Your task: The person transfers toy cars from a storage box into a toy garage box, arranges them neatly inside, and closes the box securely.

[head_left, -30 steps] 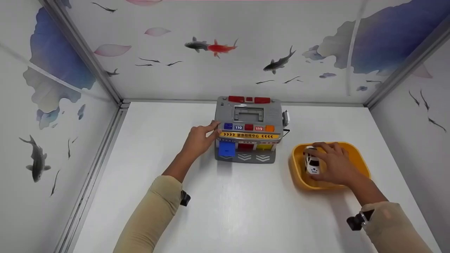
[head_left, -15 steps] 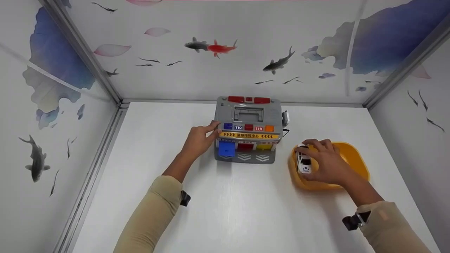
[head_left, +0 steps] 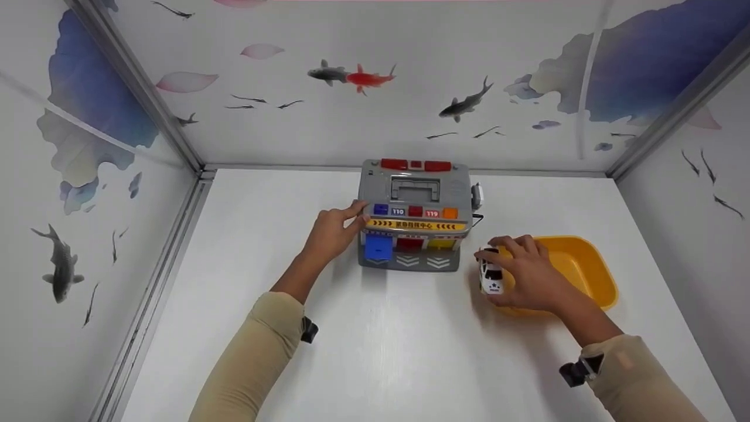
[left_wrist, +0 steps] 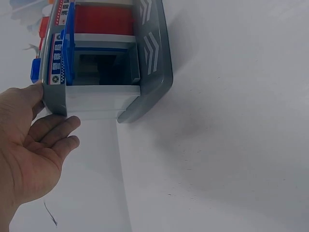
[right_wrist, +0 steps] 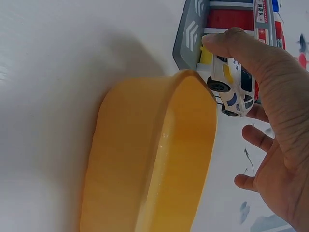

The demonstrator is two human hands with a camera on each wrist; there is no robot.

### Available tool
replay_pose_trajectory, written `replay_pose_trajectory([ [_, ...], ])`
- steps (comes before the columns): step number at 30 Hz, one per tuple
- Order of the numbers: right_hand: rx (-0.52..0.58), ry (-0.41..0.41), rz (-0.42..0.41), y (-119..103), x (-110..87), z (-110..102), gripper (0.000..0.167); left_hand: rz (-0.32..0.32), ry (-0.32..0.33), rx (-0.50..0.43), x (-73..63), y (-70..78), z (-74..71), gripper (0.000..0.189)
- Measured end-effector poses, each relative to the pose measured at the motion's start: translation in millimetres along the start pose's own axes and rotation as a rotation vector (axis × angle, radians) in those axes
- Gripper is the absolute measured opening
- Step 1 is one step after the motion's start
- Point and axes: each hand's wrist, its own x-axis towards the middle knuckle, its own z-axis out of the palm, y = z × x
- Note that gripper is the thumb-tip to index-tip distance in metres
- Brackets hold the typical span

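My right hand (head_left: 530, 275) grips a white toy police car (head_left: 491, 278) between thumb and fingers, at the left rim of a yellow tub (head_left: 592, 269). In the right wrist view the car (right_wrist: 231, 89) appears just past the tub's rim, its dark wheels showing. With thumb and forefinger my left hand (head_left: 335, 235) holds the front left edge of a grey toy garage (head_left: 375, 187). The garage's blue door (head_left: 378, 248) is raised, and the left wrist view shows a dark bay (left_wrist: 104, 67) behind it. Its red door (left_wrist: 104, 19) is down.
The garage stands near the back wall (head_left: 281, 140), with a small crank (head_left: 477, 219) on its right side. White tabletop (head_left: 375, 351) stretches in front of both garage and tub. Walls printed with fish and petals rise at the left, back and right.
My right hand has moved left with the police car, from inside the yellow tub to its left rim. My left hand and the garage have stayed in place.
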Motion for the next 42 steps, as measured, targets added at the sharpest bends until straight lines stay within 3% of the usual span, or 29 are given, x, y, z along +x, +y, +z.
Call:
replay_pose_trajectory([
  [8,-0.014,0.022,-0.048,-7,5.6,13,0.081,0.012,0.006,0.004,2.9,1.2,-1.4,0.050],
  [23,-0.059,0.047,-0.104,-28,10.6,39,0.081,-0.040,-0.005,0.003,2.0,3.6,-0.6,0.050],
  [30,-0.048,0.016,-0.090,-38,15.3,48,0.081,-0.057,-0.014,-0.008,0.6,2.7,-0.2,0.051],
  [37,-0.041,0.008,-0.123,-50,21.0,55,0.080,-0.018,-0.001,0.010,0.3,1.0,0.5,0.051],
  [42,-0.051,-0.021,-0.138,-60,27.1,59,0.081,-0.024,-0.007,0.012,1.1,1.6,0.3,0.051],
])
